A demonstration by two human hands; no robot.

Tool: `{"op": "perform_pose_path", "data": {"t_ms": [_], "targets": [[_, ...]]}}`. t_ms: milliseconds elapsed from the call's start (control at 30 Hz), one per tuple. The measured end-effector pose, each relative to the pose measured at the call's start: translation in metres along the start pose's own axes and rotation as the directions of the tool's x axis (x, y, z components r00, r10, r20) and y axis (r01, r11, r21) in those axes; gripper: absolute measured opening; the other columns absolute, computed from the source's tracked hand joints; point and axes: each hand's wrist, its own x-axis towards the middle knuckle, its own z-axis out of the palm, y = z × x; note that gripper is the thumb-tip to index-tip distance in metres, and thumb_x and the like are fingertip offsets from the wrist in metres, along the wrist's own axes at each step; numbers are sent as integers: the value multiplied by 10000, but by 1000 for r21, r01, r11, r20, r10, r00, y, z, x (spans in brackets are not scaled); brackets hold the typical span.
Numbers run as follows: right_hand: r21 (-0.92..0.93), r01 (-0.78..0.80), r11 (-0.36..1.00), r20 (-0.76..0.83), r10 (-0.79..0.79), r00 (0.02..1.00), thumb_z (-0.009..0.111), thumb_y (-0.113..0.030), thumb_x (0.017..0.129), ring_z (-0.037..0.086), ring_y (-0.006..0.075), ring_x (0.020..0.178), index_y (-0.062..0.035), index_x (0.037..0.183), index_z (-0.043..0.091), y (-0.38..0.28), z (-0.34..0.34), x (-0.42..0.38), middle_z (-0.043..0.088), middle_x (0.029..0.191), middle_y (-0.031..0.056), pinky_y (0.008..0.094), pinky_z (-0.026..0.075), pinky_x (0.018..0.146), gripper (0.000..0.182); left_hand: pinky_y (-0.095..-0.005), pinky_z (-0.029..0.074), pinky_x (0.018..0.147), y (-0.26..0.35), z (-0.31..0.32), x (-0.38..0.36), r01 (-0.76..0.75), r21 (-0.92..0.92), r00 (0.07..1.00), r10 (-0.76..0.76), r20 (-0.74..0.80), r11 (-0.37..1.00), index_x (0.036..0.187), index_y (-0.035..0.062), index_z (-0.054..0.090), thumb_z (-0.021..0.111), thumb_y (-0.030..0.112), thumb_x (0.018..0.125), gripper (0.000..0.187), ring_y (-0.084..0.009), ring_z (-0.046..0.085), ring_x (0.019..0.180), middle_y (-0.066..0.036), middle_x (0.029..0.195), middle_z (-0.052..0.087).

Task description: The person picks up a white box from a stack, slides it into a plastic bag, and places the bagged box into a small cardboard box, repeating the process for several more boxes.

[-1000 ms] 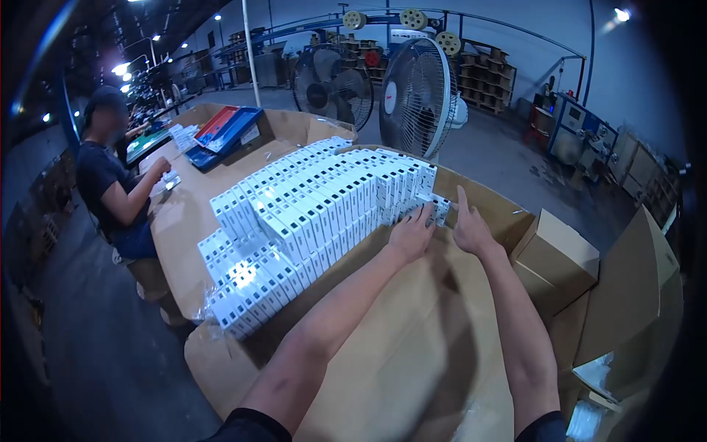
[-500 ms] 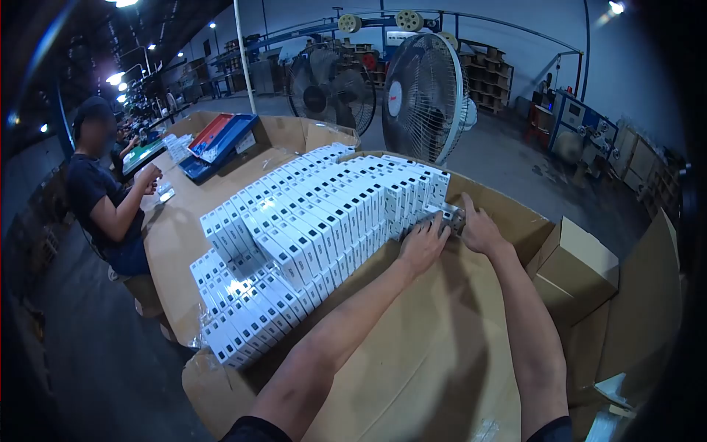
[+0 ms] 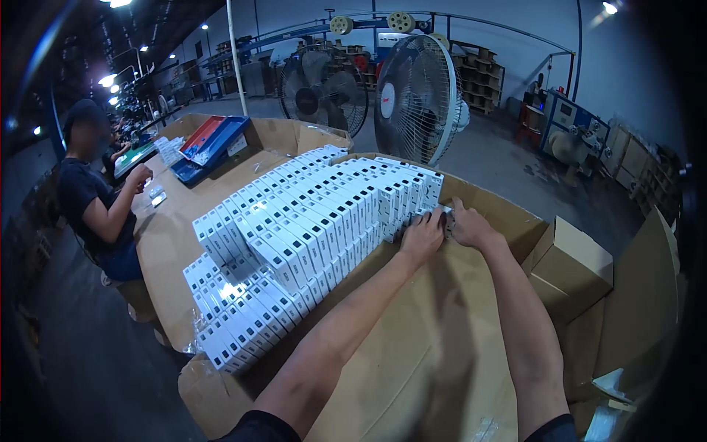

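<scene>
Many slim white boxes (image 3: 309, 214) with dark square marks stand on edge in tight, stepped rows on the cardboard-covered table (image 3: 390, 353). At the right end of the rows, my left hand (image 3: 423, 237) has its fingers bent over a small white box (image 3: 446, 212). My right hand (image 3: 473, 225) closes on the same box from the right, fingertips against its end and thumb side low. The two hands nearly meet, and their fingers hide most of that box.
A cardboard wall (image 3: 501, 208) edges the table behind my hands. To the right stands a brown carton (image 3: 573, 258). Blue and red trays (image 3: 210, 151) lie at the far left, near a seated person (image 3: 96, 195). Two large fans (image 3: 416, 99) stand beyond the table.
My right hand has moved in toward my left, its raised index finger now lower against the box. The left hand stays at the row's end. The view has shifted slightly.
</scene>
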Motion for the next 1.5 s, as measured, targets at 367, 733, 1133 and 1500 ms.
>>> {"op": "perform_pose_path", "data": {"t_ms": [367, 733, 1133, 1500], "targets": [[-9, 7, 1000, 39, -7, 999, 576, -162, 917, 589, 484, 1235, 104, 1414, 410, 10, -6, 19, 593, 1269, 400, 515, 512, 1008, 588, -362, 490, 904, 3, -17, 4, -61, -9, 997, 61, -57, 998, 1030, 38, 658, 624, 130, 839, 214, -261, 573, 1041, -97, 1095, 586], [422, 180, 889, -286, -58, 956, 466, 19, 863, 598, 398, 1251, -95, 1584, 308, 17, 10, -48, 518, 1473, 289, 439, 502, 1000, 747, -483, 471, 968, 31, -145, -66, -12, -233, 990, -22, -143, 972, 1233, 73, 612, 619, 61, 866, 368, -306, 557, 1210, -102, 1232, 574], [981, 134, 137, -122, -91, 988, 584, -212, 1063, 619, 91, 955, -93, 1387, 589, 6, -63, -390, 642, 1081, 20, 306, 550, 817, 345, -484, 526, 885, 217, -297, -88, -268, -520, 929, 73, -364, 811, 1060, 43, 660, 813, 47, 788, 311, -340, 601, 1050, -120, 1098, 598], [373, -48, 927, -521, 252, 816, 519, 71, 887, 659, 346, 910, -41, 1034, 713, 213, -176, -582, 644, 1016, 187, 443, 507, 833, 269, -431, 546, 777, 419, -320, 39, -144, -891, 930, 366, 28, 432, 945, -33, 674, 713, 91, 904, 135, -347, 682, 841, -189, 894, 686]]}}
